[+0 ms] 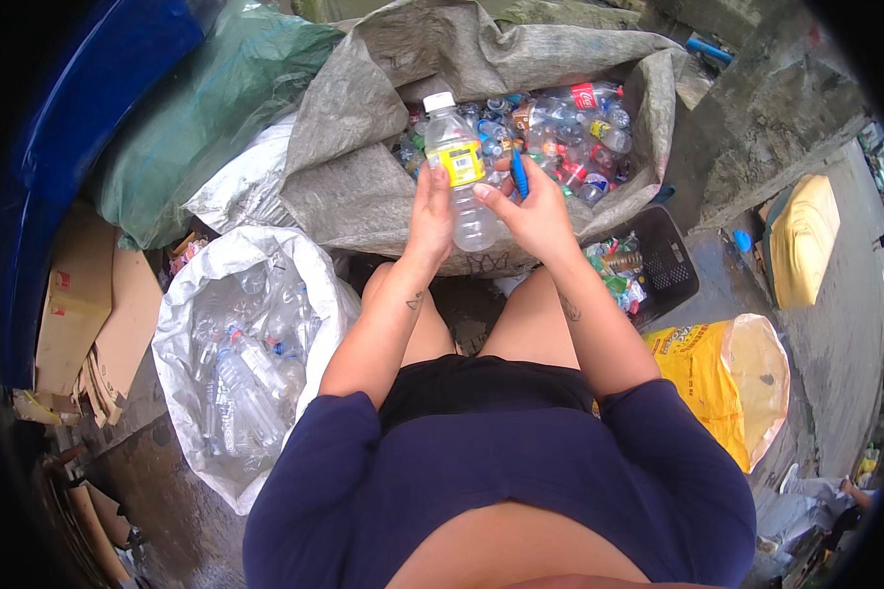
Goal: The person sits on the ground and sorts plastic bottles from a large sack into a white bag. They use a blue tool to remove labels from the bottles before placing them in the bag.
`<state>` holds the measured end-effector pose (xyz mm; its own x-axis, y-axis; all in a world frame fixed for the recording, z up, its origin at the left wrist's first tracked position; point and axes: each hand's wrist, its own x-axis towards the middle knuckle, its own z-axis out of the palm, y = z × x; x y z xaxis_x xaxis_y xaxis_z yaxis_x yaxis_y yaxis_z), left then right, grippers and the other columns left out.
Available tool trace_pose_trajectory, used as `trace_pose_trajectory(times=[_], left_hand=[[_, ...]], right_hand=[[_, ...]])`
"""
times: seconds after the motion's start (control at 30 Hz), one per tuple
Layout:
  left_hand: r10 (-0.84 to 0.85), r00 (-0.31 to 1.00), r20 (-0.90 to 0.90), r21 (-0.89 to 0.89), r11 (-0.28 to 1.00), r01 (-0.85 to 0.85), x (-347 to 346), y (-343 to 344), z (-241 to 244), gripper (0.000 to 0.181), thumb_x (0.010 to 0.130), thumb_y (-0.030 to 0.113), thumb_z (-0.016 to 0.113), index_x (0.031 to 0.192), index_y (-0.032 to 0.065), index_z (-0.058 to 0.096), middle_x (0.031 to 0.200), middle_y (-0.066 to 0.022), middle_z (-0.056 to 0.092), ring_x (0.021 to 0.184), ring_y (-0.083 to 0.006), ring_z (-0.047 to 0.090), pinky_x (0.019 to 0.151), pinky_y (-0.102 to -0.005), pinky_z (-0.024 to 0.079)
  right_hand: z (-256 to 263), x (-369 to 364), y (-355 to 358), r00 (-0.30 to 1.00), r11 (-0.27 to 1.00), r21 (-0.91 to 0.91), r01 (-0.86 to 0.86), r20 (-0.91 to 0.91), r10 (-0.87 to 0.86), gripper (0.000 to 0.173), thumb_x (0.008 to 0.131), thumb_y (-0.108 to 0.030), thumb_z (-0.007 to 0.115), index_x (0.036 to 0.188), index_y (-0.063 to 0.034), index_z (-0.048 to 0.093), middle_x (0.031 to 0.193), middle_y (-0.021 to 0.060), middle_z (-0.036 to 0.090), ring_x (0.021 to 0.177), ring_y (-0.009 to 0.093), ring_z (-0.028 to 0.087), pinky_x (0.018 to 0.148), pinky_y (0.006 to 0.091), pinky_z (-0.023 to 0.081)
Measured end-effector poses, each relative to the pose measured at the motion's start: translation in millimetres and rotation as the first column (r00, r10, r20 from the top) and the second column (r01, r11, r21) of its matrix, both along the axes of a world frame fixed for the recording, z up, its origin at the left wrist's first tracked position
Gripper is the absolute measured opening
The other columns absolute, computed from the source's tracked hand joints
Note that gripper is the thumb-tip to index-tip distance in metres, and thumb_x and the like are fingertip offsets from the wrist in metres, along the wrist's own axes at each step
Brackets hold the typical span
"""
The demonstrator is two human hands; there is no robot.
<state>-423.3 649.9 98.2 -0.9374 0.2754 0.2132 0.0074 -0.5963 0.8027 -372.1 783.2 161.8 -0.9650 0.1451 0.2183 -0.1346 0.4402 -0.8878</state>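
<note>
Between my hands is a clear plastic bottle [474, 213] with a white cap and a yellow label, tilted slightly, cap away from me. My left hand [433, 210] grips its left side. My right hand [534, 210] has its thumb against the bottle's right side and also holds a blue-handled tool [519, 174], whose blade, if any, I cannot make out. Beyond the hands, a large grey woven sack [353, 154] lies wide open, holding many mixed plastic bottles [560, 129], some with red caps and labels.
A white woven sack [173, 368] of clear bottles stands at the left. On the right are a black plastic crate [678, 258] with bottles, a yellow sack [700, 375] and a yellow folded item [807, 239]. Flattened cardboard [77, 302] leans at the far left, near a green translucent bag [214, 118].
</note>
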Motion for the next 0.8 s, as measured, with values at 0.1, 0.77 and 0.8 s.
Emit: trace_pose_trajectory(times=[0.1, 0.77, 0.8], left_hand=[[0.212, 0.928, -0.305, -0.213, 0.935, -0.284, -1.3, 6.3, -9.7, 0.064, 0.091, 0.04, 0.053, 0.134, 0.0014, 0.027, 0.12, -0.015, 0.051, 0.111, -0.0242, 0.05, 0.095, -0.0352, 0.038], [0.185, 0.67, -0.719, -0.395, 0.684, -0.613, 7.2, -12.8, -3.7, 0.084, 0.08, 0.048, 0.061, 0.137, -0.0009, 0.024, 0.13, -0.0232, 0.037, 0.123, -0.0391, 0.037, 0.102, -0.042, 0.03], [0.179, 0.674, -0.717, -0.398, 0.689, -0.606, 7.3, -13.4, -3.3, 0.084, 0.08, 0.049, 0.061, 0.137, -0.0009, 0.024, 0.129, -0.0234, 0.038, 0.123, -0.0393, 0.037, 0.102, -0.0422, 0.03]], right_hand=[[-21.5, -10.8, -3.3, 0.998, 0.994, -0.099, 0.041, -0.039, -0.045, 0.036, 0.075, -0.018, 0.073, 0.102, 0.0039, 0.062, 0.085, 0.0093, 0.063, 0.075, 0.013, 0.059, 0.071, 0.0279, 0.048], [-45.0, -24.1, 7.9, 0.985, 0.599, -0.799, 0.047, 0.137, 0.104, 0.019, 0.09, -0.011, 0.055, 0.107, -0.0055, 0.047, 0.076, 0.0008, 0.05, 0.053, 0.007, 0.043, 0.045, 0.0222, 0.037], [-44.7, -23.5, 7.5, 0.986, 0.6, -0.799, 0.049, 0.136, 0.1, 0.019, 0.091, -0.011, 0.055, 0.107, -0.0057, 0.047, 0.076, 0.0008, 0.05, 0.053, 0.007, 0.043, 0.045, 0.0221, 0.037]])
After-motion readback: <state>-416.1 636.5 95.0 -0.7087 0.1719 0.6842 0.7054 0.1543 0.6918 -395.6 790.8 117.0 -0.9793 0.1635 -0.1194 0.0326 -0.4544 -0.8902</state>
